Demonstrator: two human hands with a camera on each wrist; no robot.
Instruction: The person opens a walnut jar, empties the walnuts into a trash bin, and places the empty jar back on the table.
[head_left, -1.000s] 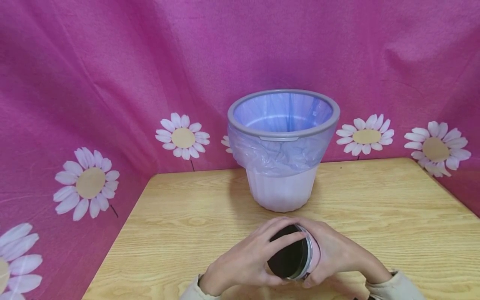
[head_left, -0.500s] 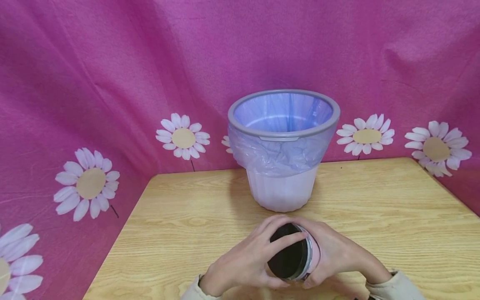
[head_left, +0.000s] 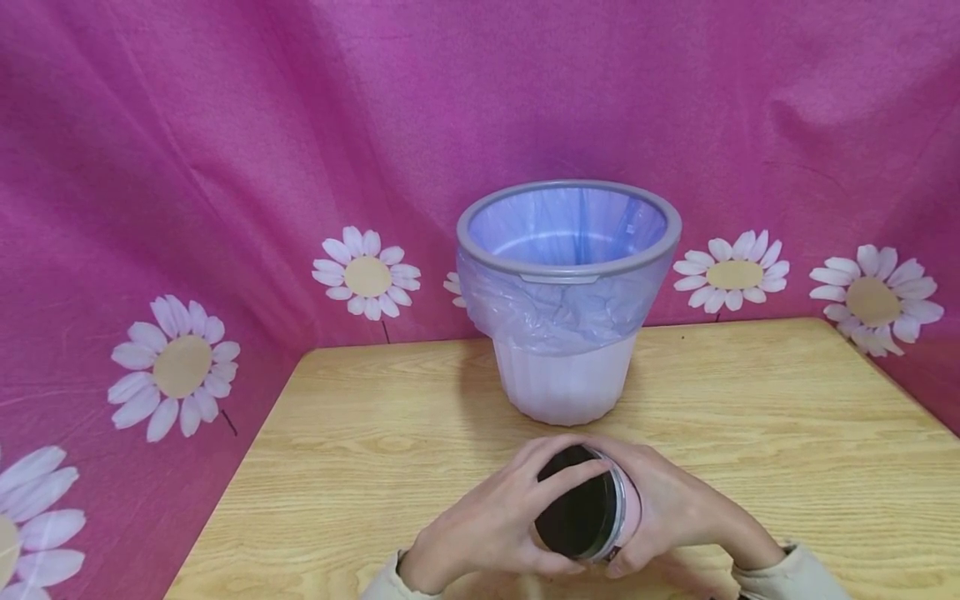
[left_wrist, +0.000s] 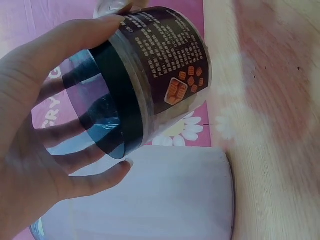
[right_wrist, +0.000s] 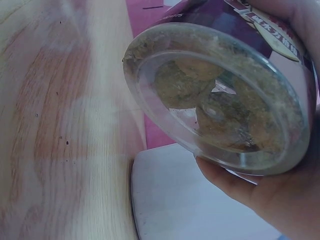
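Observation:
A clear plastic jar (left_wrist: 175,55) is held tilted between both hands above the table, its dark-rimmed lid (head_left: 576,512) facing up and to the left in the head view. My left hand (head_left: 491,517) grips the lid, fingers spread around its edge. From the other side my right hand (head_left: 678,500) wraps around the jar's body. The left wrist view shows a dark label (left_wrist: 167,55) with printed text and pictures of biscuits. Through the jar's base (right_wrist: 215,105), brownish pieces and crumbs show in the right wrist view.
A white bin (head_left: 562,383) stands on the wooden table (head_left: 375,417) just beyond the hands. A translucent bag (head_left: 555,312) lines it, folded over beneath a grey ring (head_left: 671,246). Behind hangs a pink cloth (head_left: 450,100) with white daisies.
My left thumb has slid slightly to the right along the lid's near edge, and its fingertips shift a little. The jar and my right hand stay nearly where they were.

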